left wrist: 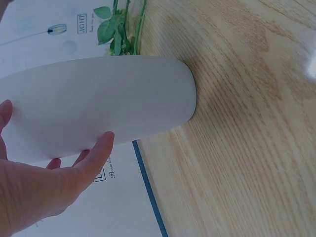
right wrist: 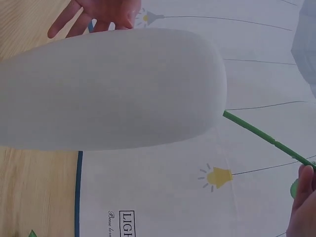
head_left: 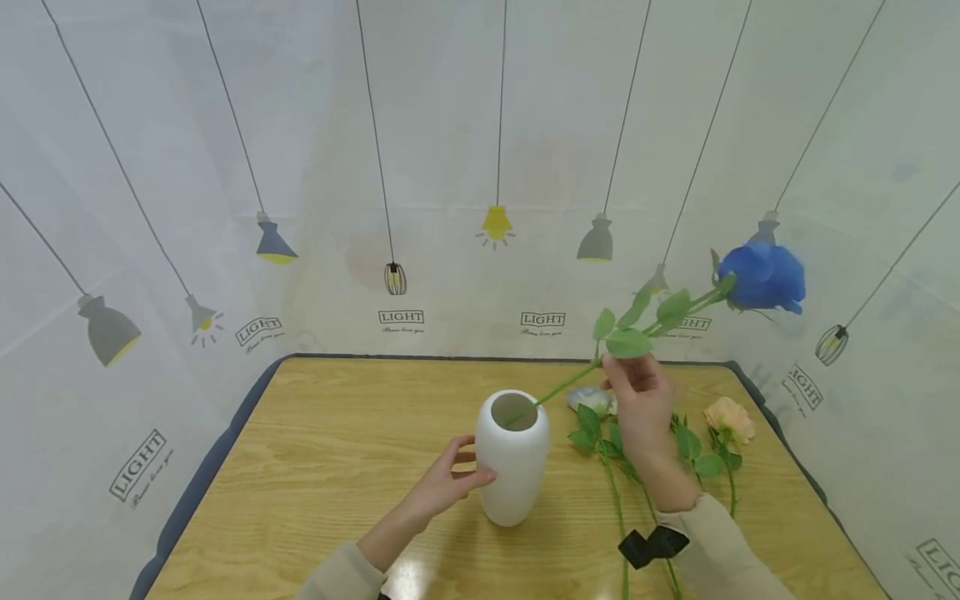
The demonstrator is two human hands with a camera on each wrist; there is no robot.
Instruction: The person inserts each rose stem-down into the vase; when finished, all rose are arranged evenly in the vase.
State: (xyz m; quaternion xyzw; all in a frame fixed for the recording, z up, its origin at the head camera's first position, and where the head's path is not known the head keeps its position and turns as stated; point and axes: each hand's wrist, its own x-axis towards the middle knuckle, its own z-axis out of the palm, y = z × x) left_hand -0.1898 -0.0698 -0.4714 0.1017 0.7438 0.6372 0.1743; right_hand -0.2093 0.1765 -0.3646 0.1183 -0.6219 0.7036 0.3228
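A white vase [head_left: 512, 467] stands upright on the table. My left hand [head_left: 446, 482] holds its left side, with the thumb [left wrist: 101, 150] against the near face and some fingertips partly hidden behind the wall. In my right hand [head_left: 641, 408] the green stem [right wrist: 269, 139] of a blue rose [head_left: 763, 277] is pinched between thumb and fingers below the leaves. The stem slants down to the left into the vase's mouth, its lower end inside. The blue bloom leans out to the upper right, well above the table.
To the right on the wooden table [head_left: 322, 467] lie a peach-coloured flower [head_left: 730, 420], a pale bluish flower [head_left: 590, 400] and several green stems, partly under my right arm. A fabric backdrop [head_left: 442, 125] printed with lamps surrounds the table's back and sides.
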